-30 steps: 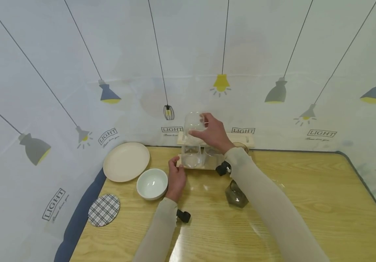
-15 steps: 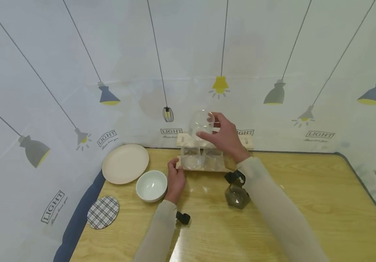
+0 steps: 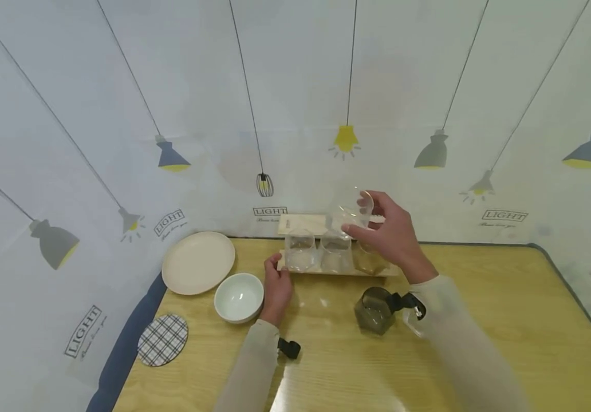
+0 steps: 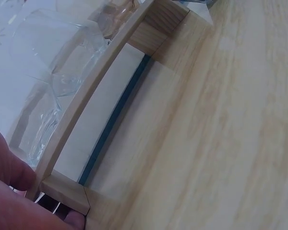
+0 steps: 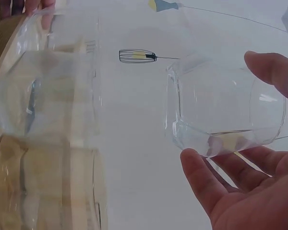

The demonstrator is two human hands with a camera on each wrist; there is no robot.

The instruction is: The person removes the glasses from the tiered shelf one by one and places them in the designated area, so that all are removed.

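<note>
My right hand (image 3: 396,237) holds a clear faceted drinking glass (image 3: 348,214) in the air above a low two-level wooden rack (image 3: 300,224). In the right wrist view the thumb lies on one side of this glass (image 5: 221,103) and fingers on the other. My left hand (image 3: 278,290) grips the rack's left end; the left wrist view shows fingers above and below the wooden corner (image 4: 65,189). Along the rack's front level stand a left clear glass (image 3: 300,254), a middle clear glass (image 3: 335,257) and an amber glass (image 3: 370,260).
A smoky grey faceted glass (image 3: 375,313) stands on the table in front of the rack. Beside it, another clear glass (image 3: 413,323) is partly hidden by my right sleeve. To the left are a white bowl (image 3: 239,297), a cream plate (image 3: 199,263) and a checked coaster (image 3: 163,340).
My right hand has carried the clear glass rightward and slightly down, from above the rack's left end towards its right part. My left hand stays at the rack's left end.
</note>
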